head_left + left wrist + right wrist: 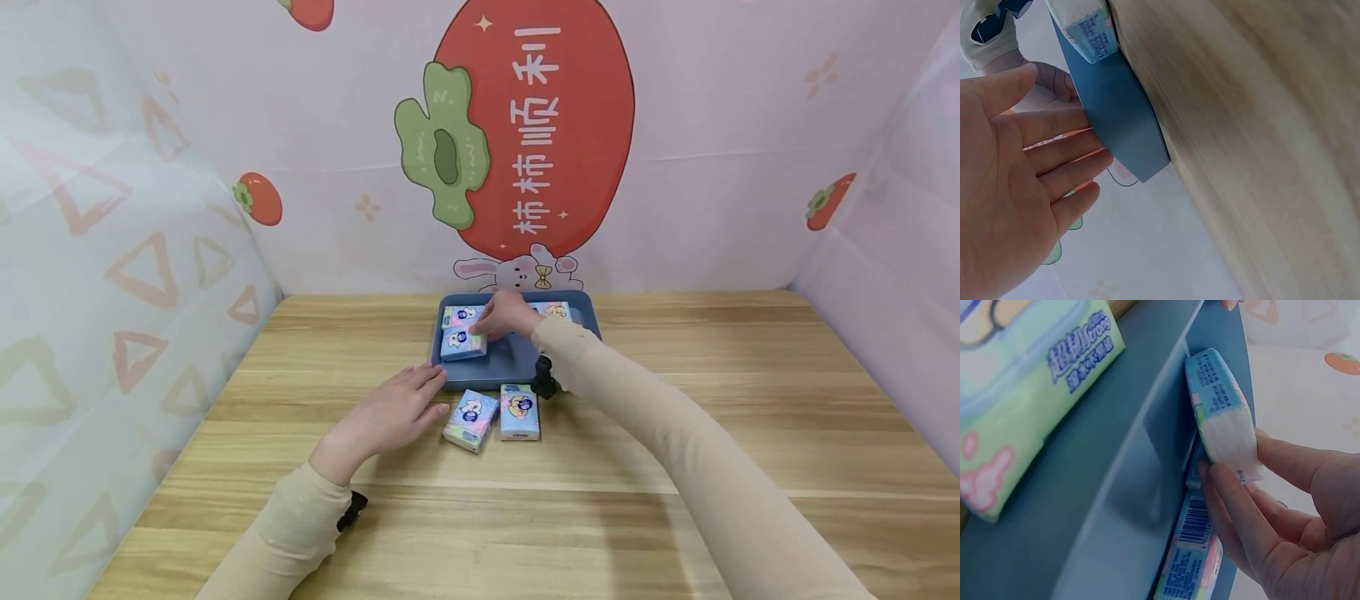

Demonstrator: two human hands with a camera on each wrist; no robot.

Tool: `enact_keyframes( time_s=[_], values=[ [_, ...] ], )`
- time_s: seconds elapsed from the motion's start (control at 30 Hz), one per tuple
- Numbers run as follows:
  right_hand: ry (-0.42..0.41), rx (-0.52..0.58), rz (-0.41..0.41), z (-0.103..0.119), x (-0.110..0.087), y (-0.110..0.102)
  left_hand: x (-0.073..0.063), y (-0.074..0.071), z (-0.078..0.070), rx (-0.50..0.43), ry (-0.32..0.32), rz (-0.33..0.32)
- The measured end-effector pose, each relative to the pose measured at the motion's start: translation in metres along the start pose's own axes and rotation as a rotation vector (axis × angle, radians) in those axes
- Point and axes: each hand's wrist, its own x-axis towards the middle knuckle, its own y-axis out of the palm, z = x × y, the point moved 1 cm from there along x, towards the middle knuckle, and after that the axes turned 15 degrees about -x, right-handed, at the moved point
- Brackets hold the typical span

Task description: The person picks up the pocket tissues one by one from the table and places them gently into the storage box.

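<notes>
My right hand (512,315) pinches a small pack of tissues (459,343) between thumb and fingers, at the left side of a blue-grey tray (517,358). In the right wrist view that pack (1225,419) stands tilted, one end raised. Behind it in the tray lies another tissue pack (457,315), and one more (557,310) sits at the back right, partly hidden by the right hand. My left hand (386,412), fingers extended, rests its fingertips at the tray's front left corner. Its palm (1016,187) holds nothing.
Two tissue packs lie on the wooden table before the tray: a slanted one (471,421) on the left and a straighter one (519,412) touching or nearly touching the tray's front rim. A printed cloth wall (337,233) rises behind the tray.
</notes>
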Motion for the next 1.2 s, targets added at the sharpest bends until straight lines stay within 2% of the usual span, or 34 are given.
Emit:
enact_keyframes(
  time_s=[0.63,1.2],
  values=[
    [0.047,-0.039,-0.023,0.0032,-0.0022,0.0032,0.0,0.0004,0.0008,0.004,-0.013,0.006],
    [0.003,-0.033,-0.086,0.0012,-0.0011,0.0097,0.001,0.0027,0.0031,0.002,0.001,-0.004]
  ],
)
